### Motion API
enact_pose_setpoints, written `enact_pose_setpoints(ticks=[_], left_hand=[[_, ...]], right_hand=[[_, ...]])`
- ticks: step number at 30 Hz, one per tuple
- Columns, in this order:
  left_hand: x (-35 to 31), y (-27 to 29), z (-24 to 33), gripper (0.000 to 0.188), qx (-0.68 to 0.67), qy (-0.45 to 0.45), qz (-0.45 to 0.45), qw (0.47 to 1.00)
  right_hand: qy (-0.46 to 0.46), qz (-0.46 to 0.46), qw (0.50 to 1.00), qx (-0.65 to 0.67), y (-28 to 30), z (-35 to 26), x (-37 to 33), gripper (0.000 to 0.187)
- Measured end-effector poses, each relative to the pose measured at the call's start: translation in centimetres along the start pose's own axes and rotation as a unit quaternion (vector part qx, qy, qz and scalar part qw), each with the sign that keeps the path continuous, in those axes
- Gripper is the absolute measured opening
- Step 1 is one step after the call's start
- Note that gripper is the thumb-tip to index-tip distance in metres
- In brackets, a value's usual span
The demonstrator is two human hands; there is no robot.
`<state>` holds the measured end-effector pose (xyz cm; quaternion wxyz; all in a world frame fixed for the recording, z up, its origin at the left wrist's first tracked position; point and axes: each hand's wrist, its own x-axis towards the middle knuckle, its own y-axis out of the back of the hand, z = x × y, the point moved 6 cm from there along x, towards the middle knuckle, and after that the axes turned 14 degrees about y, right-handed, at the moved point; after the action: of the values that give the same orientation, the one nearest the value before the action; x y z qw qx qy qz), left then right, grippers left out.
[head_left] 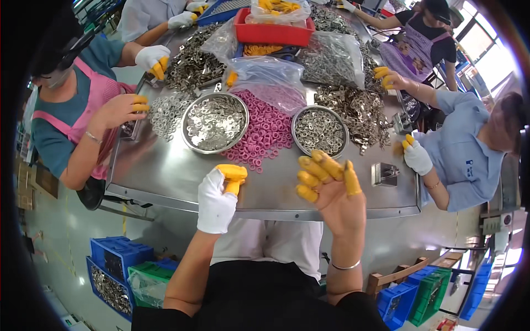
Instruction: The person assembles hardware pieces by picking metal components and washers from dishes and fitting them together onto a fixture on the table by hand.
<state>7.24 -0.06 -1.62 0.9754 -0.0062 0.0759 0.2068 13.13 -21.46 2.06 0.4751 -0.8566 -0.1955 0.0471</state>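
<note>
The left bowl (213, 150) holds shiny metal pieces, the right bowl (346, 133) metal rings; pink rings (262, 124) lie heaped between them on the steel tabletop (265, 190). Beyond, a red tray (268, 35) carries bagged yellow pieces. The left hand (218, 198) has its fingers curled; whether they hold anything, I cannot tell. The right hand (335, 190) spreads its fingers wide near the right bowl. Blue bins (122, 252) stand on the floor (165, 233). A small emblem (469, 164) marks a blue shirt (455, 146).

Metal desk (157, 168) from its near edge. Pink rings (264, 127) lie at 12 o'clock, round bowls (209, 151) at 11 and 1.
</note>
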Motion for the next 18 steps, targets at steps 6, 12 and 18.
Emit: enact_pose_setpoints(ticks=[6, 12, 18], left_hand=[[-0.8, -0.6, -0.1, 0.028, 0.068, -0.054, -0.016, 0.996], [-1.3, -0.6, 0.5, 0.028, 0.133, -0.103, 0.003, 0.986], [-5.2, -2.4, 2.6, 0.022, 0.372, -0.275, 0.033, 0.886]], right_hand=[[-0.036, 0.021, 0.995, 0.087, 0.9, 1.6, 0.1, 0.059], [-0.030, -0.023, 0.998, 0.044, 1.0, 1.7, 0.7, 0.053], [0.318, -0.061, 0.350, -0.879, -0.8, -1.6, 1.0, 0.022]])
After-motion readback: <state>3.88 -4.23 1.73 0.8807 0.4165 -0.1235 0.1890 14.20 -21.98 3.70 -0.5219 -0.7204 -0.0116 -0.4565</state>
